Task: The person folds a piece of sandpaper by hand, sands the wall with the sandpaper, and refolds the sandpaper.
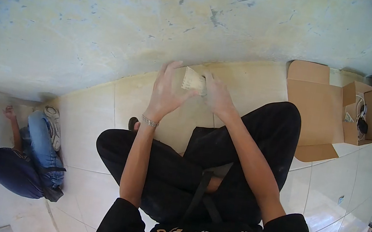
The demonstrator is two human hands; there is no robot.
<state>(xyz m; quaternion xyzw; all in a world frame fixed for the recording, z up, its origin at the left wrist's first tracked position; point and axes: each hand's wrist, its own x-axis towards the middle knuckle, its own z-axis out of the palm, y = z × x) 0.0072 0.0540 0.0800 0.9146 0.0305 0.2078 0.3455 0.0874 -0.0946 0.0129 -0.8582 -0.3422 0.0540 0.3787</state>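
Note:
My right hand has its fingers closed on a small pale piece of sandpaper, with faint printed marks on the side that shows. Part of the sheet is hidden behind those fingers. Just to its left, my left hand is open, its fingers spread upward near the foot of the wall. The left thumb reaches toward the lower edge of the sandpaper; whether it touches, I cannot tell. Both hands look dusty. Behind them rises the patchy wall, pale yellow with blue-grey spots.
My crossed legs are on the tiled floor. At right lie a flattened cardboard piece and an open box with cables. A co-worker sits at left, hands near the wall.

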